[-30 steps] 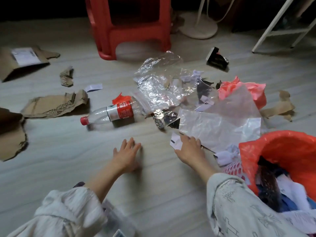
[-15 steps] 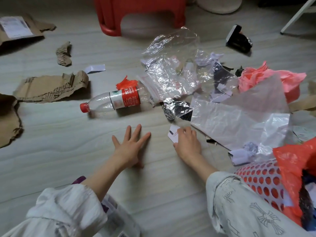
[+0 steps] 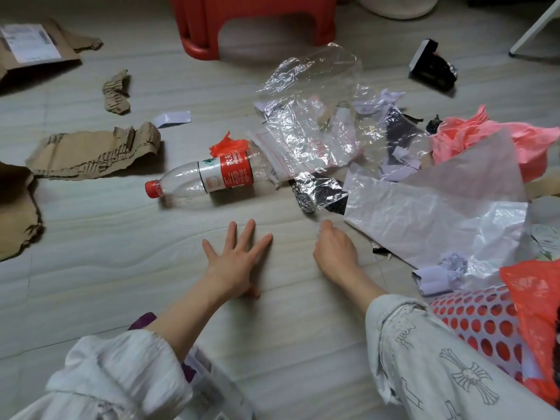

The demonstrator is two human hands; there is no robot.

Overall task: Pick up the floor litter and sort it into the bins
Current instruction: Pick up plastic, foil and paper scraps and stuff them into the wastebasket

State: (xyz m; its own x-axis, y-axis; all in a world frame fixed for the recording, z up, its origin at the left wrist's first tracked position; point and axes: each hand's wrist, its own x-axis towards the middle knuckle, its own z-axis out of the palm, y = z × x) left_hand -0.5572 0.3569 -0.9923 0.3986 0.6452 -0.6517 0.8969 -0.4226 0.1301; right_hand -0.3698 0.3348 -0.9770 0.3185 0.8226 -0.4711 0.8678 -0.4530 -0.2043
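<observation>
My left hand (image 3: 239,262) lies flat on the floor, fingers spread, holding nothing. To its right, my right hand (image 3: 333,253) is curled into a fist at the near edge of the litter pile; the small white paper scrap it was pinching is hidden inside the fingers. A clear plastic bottle (image 3: 212,180) with a red label and cap lies on its side just beyond the hands. Behind it are crumpled clear film (image 3: 312,122), a foil piece (image 3: 315,192) and a white plastic sheet (image 3: 424,219). The perforated white bin (image 3: 478,322) with an orange liner stands at the lower right.
Torn cardboard (image 3: 91,156) lies at the left, with more pieces along the left edge. A red stool (image 3: 257,22) stands at the back, a black box (image 3: 430,66) to its right. A pink bag (image 3: 497,140) and crumpled paper (image 3: 439,274) lie near the bin.
My right hand has closed over the white paper scrap, which no longer shows. My left hand has spread its fingers flat. The view has moved closer to the floor litter.
</observation>
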